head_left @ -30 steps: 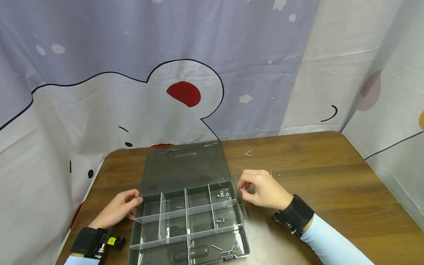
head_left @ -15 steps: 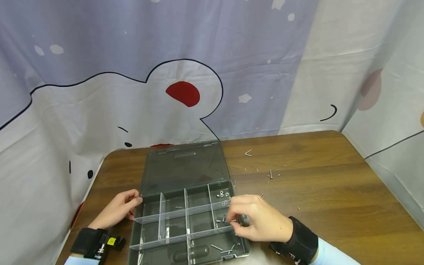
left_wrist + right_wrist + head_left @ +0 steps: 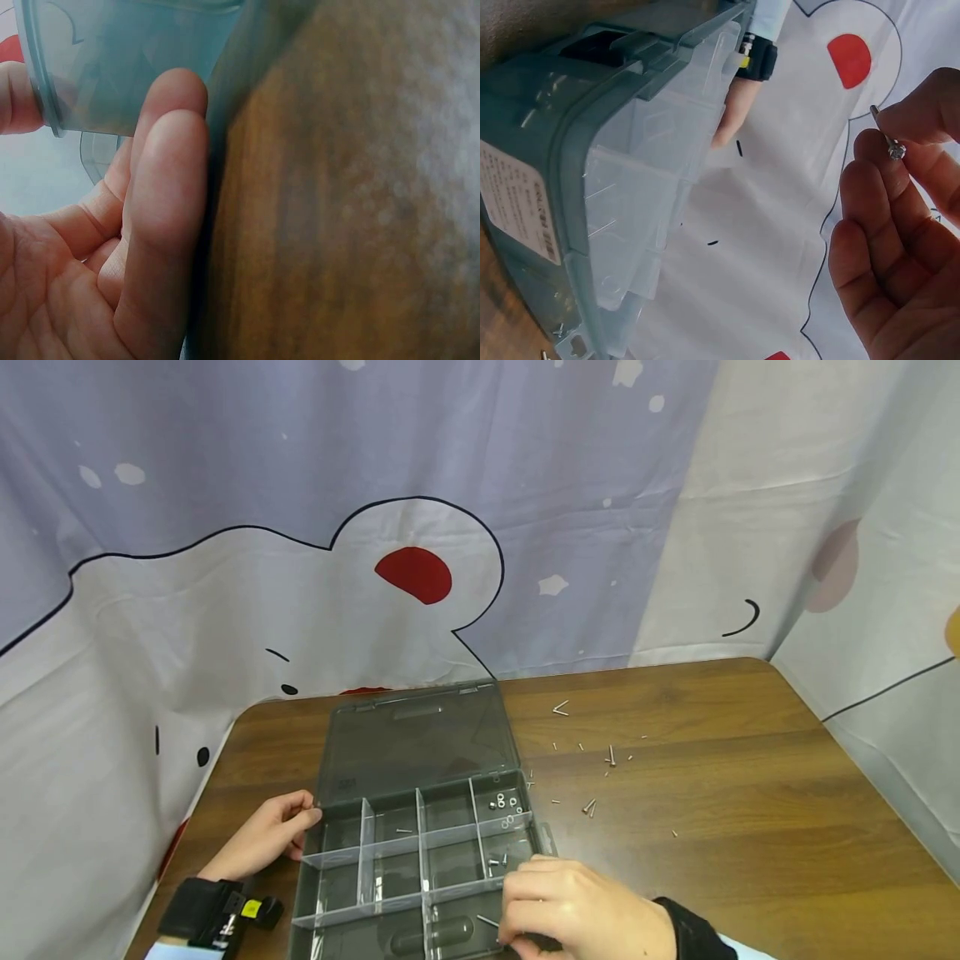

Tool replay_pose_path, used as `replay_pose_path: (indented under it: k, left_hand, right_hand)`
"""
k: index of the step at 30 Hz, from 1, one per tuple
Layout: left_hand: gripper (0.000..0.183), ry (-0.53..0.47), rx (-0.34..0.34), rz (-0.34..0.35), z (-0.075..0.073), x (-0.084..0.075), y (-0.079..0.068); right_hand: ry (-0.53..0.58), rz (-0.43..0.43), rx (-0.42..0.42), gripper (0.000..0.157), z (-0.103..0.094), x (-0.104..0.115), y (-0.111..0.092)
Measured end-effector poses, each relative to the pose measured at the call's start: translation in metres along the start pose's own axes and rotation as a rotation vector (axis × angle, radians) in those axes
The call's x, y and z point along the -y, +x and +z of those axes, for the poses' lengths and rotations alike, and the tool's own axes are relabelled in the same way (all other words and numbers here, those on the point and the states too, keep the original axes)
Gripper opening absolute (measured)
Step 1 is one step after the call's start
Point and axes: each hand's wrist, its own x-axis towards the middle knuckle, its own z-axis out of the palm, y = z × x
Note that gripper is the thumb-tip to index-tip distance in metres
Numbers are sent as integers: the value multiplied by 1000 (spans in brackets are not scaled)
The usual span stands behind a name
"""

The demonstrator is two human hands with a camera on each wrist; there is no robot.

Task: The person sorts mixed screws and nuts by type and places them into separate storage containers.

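Observation:
My left hand (image 3: 266,831) grips the left side of a grey see-through compartment box (image 3: 423,887). In the left wrist view its thumb (image 3: 19,101) lies at the rim and its fingers (image 3: 166,176) lie along the outside wall. Over the box's front right compartment is my right hand (image 3: 570,906), pinching a small metal screw (image 3: 892,145) between thumb and fingertips. That hand hides part of the compartment, where one long screw (image 3: 487,921) still shows. Small nuts (image 3: 501,801) lie in the back right compartment, with short screws (image 3: 497,862) in the one before it.
The box's lid (image 3: 420,727) lies folded back toward the patterned curtain (image 3: 600,510). Right of the box, loose screws (image 3: 589,807) and several tiny metal pieces are scattered over the wooden table (image 3: 750,777). One thin piece (image 3: 404,831) lies in a left-middle compartment.
My right hand has moved from the box's back right edge toward me, to over the front right compartment, carrying a small piece. The left hand has stayed on the box.

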Motion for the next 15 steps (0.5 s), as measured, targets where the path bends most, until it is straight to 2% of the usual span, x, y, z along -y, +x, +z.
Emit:
replay_pose_path:
  k: [4, 12, 15]
  left_hand:
    - [27, -13, 3, 12, -1, 1, 0]
    - [26, -23, -3, -15, 0, -1, 0]
    - [28, -26, 3, -19, 0, -2, 0]
  right_hand:
    - [-19, -20, 20, 20, -1, 1, 0]
    - [-25, 8, 25, 20, -1, 1, 0]
    - [-65, 27, 29, 18, 0, 3, -1]
